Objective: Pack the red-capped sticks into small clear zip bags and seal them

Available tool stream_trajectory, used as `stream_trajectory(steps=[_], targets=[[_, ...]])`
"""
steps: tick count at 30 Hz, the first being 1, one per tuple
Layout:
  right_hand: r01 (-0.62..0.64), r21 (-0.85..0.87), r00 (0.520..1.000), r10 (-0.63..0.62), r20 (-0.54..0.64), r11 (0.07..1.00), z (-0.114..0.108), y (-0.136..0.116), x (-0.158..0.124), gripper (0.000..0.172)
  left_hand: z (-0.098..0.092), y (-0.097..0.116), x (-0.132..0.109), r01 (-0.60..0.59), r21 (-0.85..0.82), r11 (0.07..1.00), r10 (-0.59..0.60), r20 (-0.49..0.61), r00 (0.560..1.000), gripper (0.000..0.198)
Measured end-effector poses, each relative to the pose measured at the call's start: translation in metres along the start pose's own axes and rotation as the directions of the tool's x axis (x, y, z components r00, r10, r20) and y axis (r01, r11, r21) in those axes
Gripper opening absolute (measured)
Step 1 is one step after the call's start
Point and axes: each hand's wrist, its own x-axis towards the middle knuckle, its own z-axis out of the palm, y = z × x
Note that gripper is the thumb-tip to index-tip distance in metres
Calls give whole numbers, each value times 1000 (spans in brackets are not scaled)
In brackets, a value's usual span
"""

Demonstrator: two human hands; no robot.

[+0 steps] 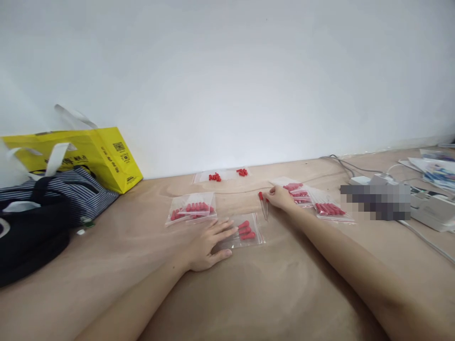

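Here, left hand [208,244] flat and spread on the desk [249,293], fingertips pressed on the edge of a clear bag [243,232] of red-capped pieces. Right hand [280,198] just beyond and right of that bag, fingers pinched shut on a couple of thin red-tipped pins [263,204], points down toward the bag. Left of the bag, a stack of filled bags [192,208]; right of it, more filled bags [316,201]; farther left, a yellow carrier bag [95,156] against the wall.
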Motion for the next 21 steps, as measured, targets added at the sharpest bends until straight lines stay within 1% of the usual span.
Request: stream_trajectory(steps=[3, 6, 9, 12, 14, 16, 18, 19, 21], targets=[[-18, 20, 999, 18, 26, 1000, 6, -3, 8, 29, 0, 0, 1, -8, -2, 1000, 8, 53, 999, 50], [-17, 90, 999, 14, 35, 996, 6, -2, 8, 32, -1, 0, 0, -22, 15, 1000, 21, 83, 996, 50], [12, 221, 1000, -16, 15, 975, -1, 2, 2, 33, -2, 1, 0, -32, 20, 999, 31, 80, 996, 50], [46, 364, 999, -45, -11, 930, -10, 7, -13, 33, -4, 3, 1, -32, 23, 999, 30, 85, 996, 50], [62, 507, 998, -58, -25, 860, -12, 12, -26, 33, -5, 4, 1, -20, 30, 999, 17, 92, 996, 50], [56, 709, 998, -40, -40, 703, -10, 16, -38, 35, -5, 4, 1, -10, 33, 999, 7, 92, 996, 50], [40, 822, 999, -3, -47, 568, -6, 19, -46, 36, -5, 4, 1, -11, 27, 1000, 9, 83, 996, 49], [34, 840, 999, 13, -48, 541, -5, 21, -49, 36, -5, 4, 1, -14, 22, 1000, 12, 79, 997, 49], [31, 852, 998, 30, -55, 523, -2, 22, -51, 36, -5, 4, 1, -8, 12, 1000, 7, 77, 997, 49]])
